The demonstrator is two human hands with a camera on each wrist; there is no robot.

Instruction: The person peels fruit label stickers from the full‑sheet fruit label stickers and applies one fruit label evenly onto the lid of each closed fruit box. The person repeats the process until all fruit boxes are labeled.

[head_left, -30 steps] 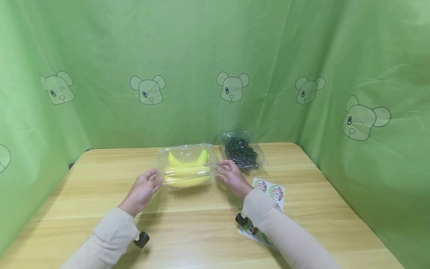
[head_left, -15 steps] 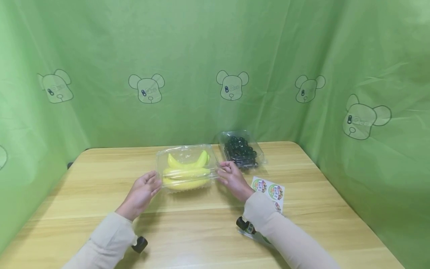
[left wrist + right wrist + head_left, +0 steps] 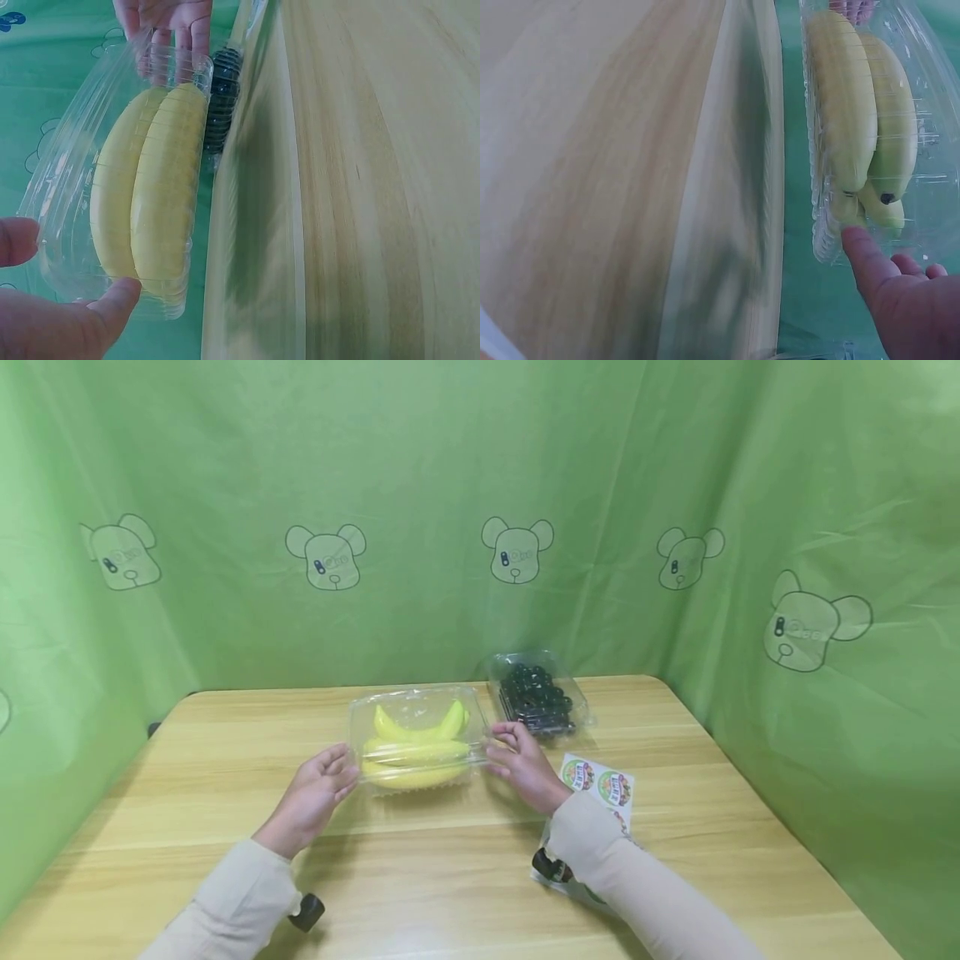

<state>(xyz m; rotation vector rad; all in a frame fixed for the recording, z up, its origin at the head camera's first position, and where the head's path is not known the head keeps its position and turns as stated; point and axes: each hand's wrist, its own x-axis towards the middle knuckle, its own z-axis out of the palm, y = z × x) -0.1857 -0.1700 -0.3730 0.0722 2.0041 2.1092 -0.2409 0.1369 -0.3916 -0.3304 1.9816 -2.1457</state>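
Between both hands is a clear plastic clamshell box (image 3: pixel 362 718) with several yellow bananas (image 3: pixel 416 752) inside. My left hand (image 3: pixel 315 785) holds its left end, the thumb on the lid side and a finger low on the tray in the left wrist view. At the opposite end my right hand (image 3: pixel 525 768) grips the edge, one fingertip (image 3: pixel 855 244) against the tray's lower corner in the right wrist view. The ribbed underside of the box (image 3: pixel 180 296) faces the table, and both wrist views show it raised above the wood.
Behind my right hand, a second clear box (image 3: pixel 517 657) with dark grapes (image 3: pixel 534 693) stands near the table's (image 3: pixel 420 893) back edge. A sheet of round fruit stickers (image 3: pixel 617 787) lies partly under my right forearm. Green curtain (image 3: pixel 420 460) hangs around the back and sides.
The banana box has come slightly lower and nearer to me, and both hands have moved with it, keeping their hold on its ends. The grape box and sticker sheet stay put.
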